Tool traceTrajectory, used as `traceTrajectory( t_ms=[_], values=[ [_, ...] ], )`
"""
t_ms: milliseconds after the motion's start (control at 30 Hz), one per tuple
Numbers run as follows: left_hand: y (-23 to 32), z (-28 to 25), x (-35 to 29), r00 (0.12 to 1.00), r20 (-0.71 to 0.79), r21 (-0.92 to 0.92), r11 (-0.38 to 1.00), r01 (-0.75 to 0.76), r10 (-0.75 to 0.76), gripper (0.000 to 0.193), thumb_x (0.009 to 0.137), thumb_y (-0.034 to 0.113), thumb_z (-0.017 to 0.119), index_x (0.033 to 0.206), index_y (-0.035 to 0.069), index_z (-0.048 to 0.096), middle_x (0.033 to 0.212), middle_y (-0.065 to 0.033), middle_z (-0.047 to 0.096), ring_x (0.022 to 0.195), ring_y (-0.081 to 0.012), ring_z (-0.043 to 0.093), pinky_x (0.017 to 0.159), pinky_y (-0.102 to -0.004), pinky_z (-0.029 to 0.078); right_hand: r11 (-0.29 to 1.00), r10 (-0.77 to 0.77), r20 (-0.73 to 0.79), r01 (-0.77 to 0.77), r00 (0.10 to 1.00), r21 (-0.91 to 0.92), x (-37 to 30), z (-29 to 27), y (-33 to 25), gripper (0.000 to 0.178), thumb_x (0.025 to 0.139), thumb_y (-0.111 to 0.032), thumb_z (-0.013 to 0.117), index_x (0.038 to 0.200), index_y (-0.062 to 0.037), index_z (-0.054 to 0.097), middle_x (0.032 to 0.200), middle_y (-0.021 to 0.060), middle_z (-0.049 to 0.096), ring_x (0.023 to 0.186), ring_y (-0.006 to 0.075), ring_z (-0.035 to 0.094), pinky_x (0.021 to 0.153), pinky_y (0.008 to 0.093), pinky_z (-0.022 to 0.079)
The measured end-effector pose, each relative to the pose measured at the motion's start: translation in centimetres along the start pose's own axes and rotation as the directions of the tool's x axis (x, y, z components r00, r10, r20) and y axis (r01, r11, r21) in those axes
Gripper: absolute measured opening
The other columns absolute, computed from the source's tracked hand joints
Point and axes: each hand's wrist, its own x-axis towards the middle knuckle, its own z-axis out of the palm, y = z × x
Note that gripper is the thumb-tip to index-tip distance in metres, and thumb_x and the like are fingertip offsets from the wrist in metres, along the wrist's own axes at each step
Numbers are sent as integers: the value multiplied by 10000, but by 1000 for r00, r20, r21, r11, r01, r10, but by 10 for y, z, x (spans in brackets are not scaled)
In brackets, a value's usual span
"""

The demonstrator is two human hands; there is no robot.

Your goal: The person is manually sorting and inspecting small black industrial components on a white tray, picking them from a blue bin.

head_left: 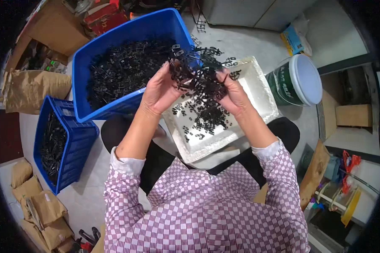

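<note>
Between my two hands hangs a tangled clump of small black plastic parts (200, 69), some still joined on thin runner frames. My left hand (159, 90) grips its left side, with the fingertips partly hidden in the clump. On the other side my right hand (234, 95) is closed around the clump, its thumb and fingers partly covered. Directly below stands a white foam box (186, 151), with loose black pieces (209, 120) scattered and heaped inside. A large blue bin (81, 63) full of similar black parts (122, 67) is close to my left hand.
A smaller blue crate (78, 145) of black parts stands at the left, near brown paper packages (46, 206). Right of the foam box leans a green and white bucket (293, 80). Wooden board (314, 175) and shelving are at the right. My knees flank the box.
</note>
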Motion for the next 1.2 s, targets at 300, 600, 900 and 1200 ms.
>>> traceTrajectory(
  t_ms=[300, 600, 900, 1200],
  values=[
    [-27, -16, 23, 963, -269, -2, 999, -38, 36, 222, 887, 293, 504, 892, 90, 596, 905, -94, 622, 868, -238, 588, 838, -412, 460, 823, 40, -415, -266, 909, -502, -67, -60, -43, 358, 850, -222, 577, 1130, -39, 448, 917, 71, 603, 854, 180, 595, 728, 267, 483],
    [-69, -21, 32, 970, -234, 9, 997, 75, -71, 277, 885, 338, 497, 916, 75, 577, 905, -116, 618, 834, -259, 605, 773, -415, 497, -294, -334, 88, -15, 938, -956, -80, -103, -29, 543, 760, -164, 661, 1223, -58, 399, 1029, 137, 524, 911, 233, 565, 752, 307, 456],
    [-93, -20, 32, 939, -272, 141, 956, 256, -211, 341, 904, 373, 448, 997, 61, 549, 961, -116, 608, 875, -251, 599, 779, -400, 501, -74, -260, 376, 370, 889, -926, -73, -69, -20, 563, 691, -70, 641, 1201, -71, 402, 1131, 135, 459, 1028, 281, 508, 828, 346, 440],
    [-91, -10, 30, 899, -396, 334, 884, 328, -184, 318, 913, 342, 444, 997, 50, 539, 959, -101, 603, 842, -200, 600, 741, -340, 515, -48, -171, 374, 371, 912, -927, -73, -68, -12, 538, 659, -79, 657, 1138, -62, 414, 1089, 125, 433, 965, 287, 523, 793, 341, 453]
  ],
)
